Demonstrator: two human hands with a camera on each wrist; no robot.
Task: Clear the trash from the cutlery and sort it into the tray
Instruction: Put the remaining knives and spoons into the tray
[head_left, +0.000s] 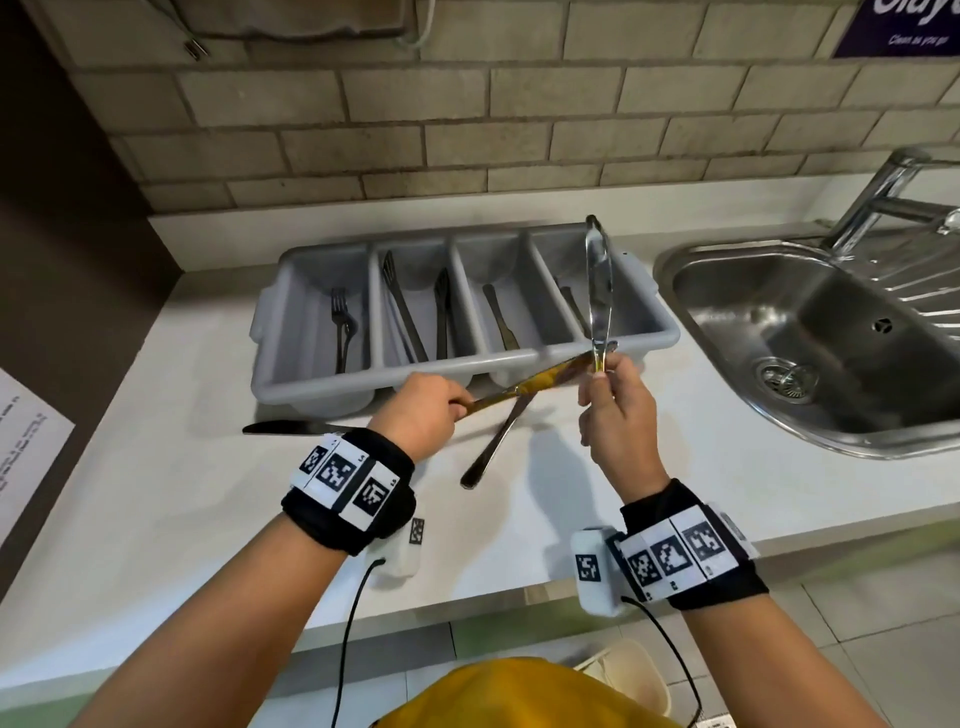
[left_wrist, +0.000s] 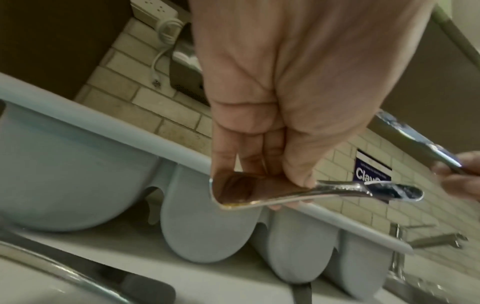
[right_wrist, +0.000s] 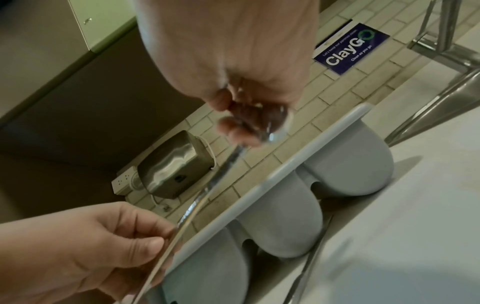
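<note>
Your right hand (head_left: 618, 410) pinches the handle end of a shiny silver table knife (head_left: 598, 291), blade pointing straight up, just above the front rim of the grey plastic four-slot cutlery tray (head_left: 655, 291). Your left hand (head_left: 423, 415) curls its fingers round a second shiny metal utensil (head_left: 535, 382), which lies long-ways toward your right hand, so the two nearly meet. The upright knife is nearest the right-most slot. Two more silver knives lie on the white counter (head_left: 675, 467), beside a steel sink (head_left: 831, 332) and a tan brick wall (head_left: 467, 130).
</note>
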